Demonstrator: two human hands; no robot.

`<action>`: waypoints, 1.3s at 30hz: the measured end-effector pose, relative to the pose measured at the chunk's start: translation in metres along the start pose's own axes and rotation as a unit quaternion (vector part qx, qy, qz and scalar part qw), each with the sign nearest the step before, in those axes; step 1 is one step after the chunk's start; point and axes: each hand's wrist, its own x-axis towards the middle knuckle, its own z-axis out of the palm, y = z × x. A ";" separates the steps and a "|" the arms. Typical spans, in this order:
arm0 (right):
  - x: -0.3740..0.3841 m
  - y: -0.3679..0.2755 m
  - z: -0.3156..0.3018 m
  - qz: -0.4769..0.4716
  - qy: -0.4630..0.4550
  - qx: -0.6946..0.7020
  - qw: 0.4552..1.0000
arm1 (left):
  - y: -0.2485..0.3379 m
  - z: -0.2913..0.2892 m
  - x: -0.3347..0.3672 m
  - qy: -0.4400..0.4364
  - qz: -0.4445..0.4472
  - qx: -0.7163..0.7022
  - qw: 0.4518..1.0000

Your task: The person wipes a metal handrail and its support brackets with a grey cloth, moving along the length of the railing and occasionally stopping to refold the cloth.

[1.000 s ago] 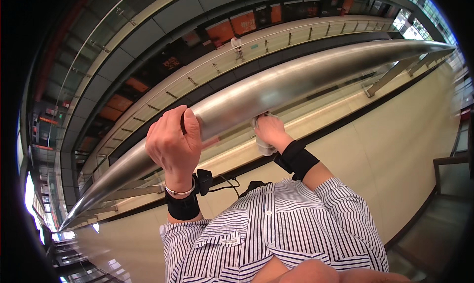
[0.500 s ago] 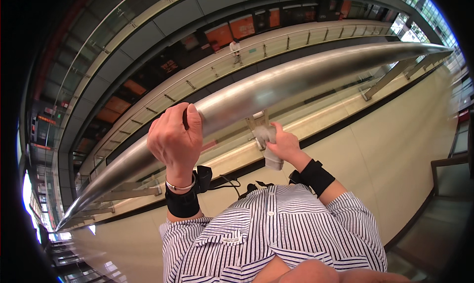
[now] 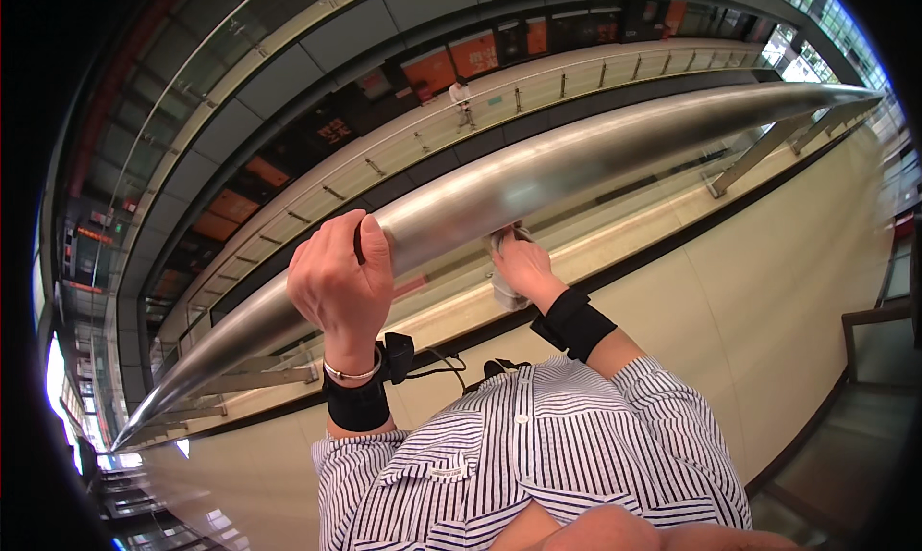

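Note:
A thick brushed-metal handrail (image 3: 538, 167) runs across in front of me. My left hand (image 3: 341, 268) is wrapped around it, fingers over the top. Below the rail my right hand (image 3: 523, 266) presses a light grey cloth (image 3: 508, 295) against the upper part of a metal post. The fingertips and the top of the cloth are partly hidden close under the rail. One end of the cloth hangs down below the hand. Both wrists wear black bands, and a cable trails from the left one.
Glass panels and slanted metal brackets (image 3: 754, 157) stand under the rail, above a pale ledge with a black edge. Beyond lies an open atrium; a person (image 3: 461, 101) stands on the far walkway. Pale floor tiles (image 3: 691, 292) spread around me, with a dark-framed glass structure (image 3: 869, 359) at right.
My right hand has moved left and up with the cloth, toward the underside of the rail, and has turned back-of-hand upward. The left hand keeps its grip in nearly the same place.

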 end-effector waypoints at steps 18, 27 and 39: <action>-0.009 -0.032 -0.049 -0.118 0.018 -0.113 0.986 | 0.001 -0.011 -0.002 -0.022 0.005 0.002 1.000; 0.011 -0.014 -0.038 -0.095 0.004 -0.088 0.992 | 0.001 -0.004 0.003 -0.010 0.003 0.008 1.000; -0.058 0.018 -0.094 -0.197 -0.083 0.057 0.975 | 0.015 0.006 -0.031 -0.097 0.235 -0.248 0.935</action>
